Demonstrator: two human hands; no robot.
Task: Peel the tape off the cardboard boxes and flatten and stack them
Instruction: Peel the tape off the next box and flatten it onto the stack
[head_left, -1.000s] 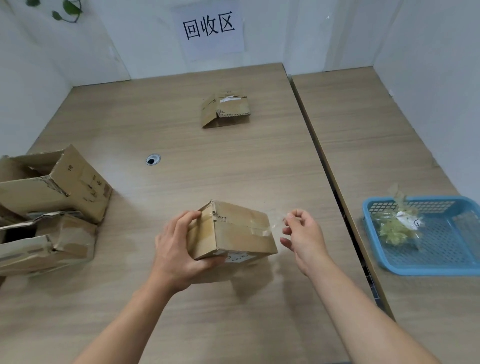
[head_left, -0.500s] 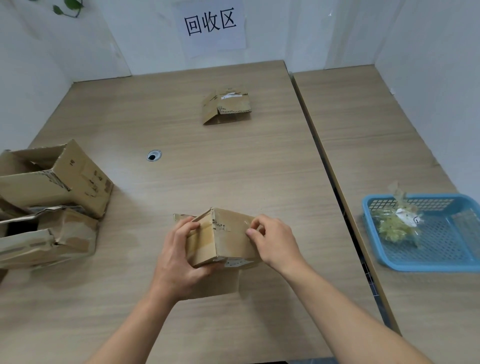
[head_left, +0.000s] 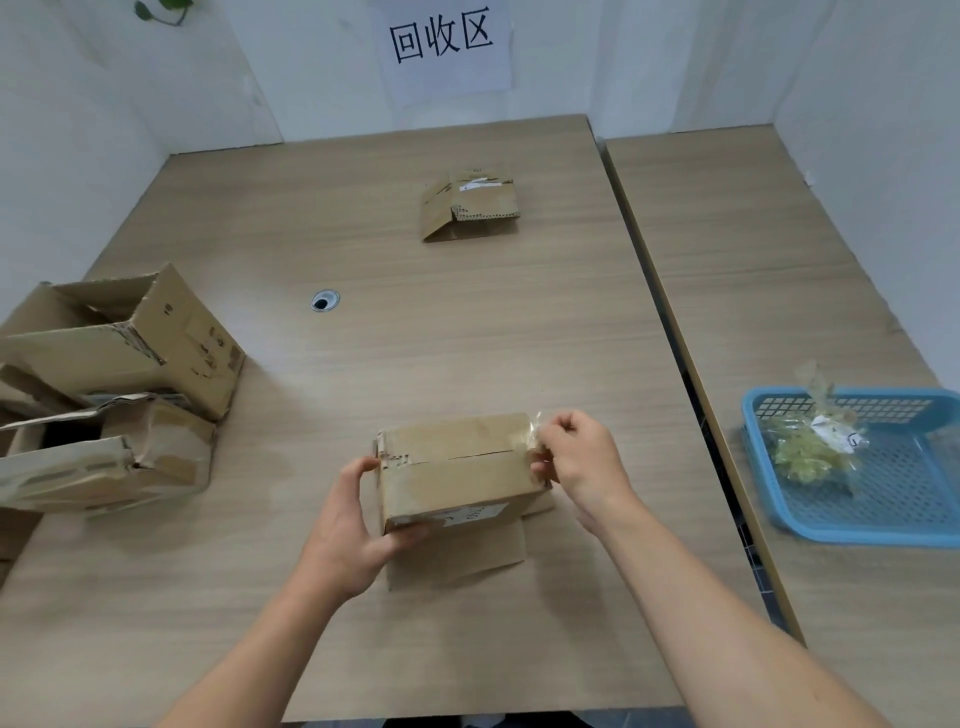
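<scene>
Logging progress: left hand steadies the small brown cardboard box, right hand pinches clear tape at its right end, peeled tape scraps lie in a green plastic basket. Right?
Not quite: in the head view the plastic basket with the tape scraps is blue, not green. The left hand does steady the small brown cardboard box; the right hand pinches its clear tape.

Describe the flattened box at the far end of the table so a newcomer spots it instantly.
Start at the paper sign on the back wall; on the wide table just below it lies one flattened box. It sits alone and folded down, unlike the two open boxes at the left edge and the taped box near the front.
</scene>
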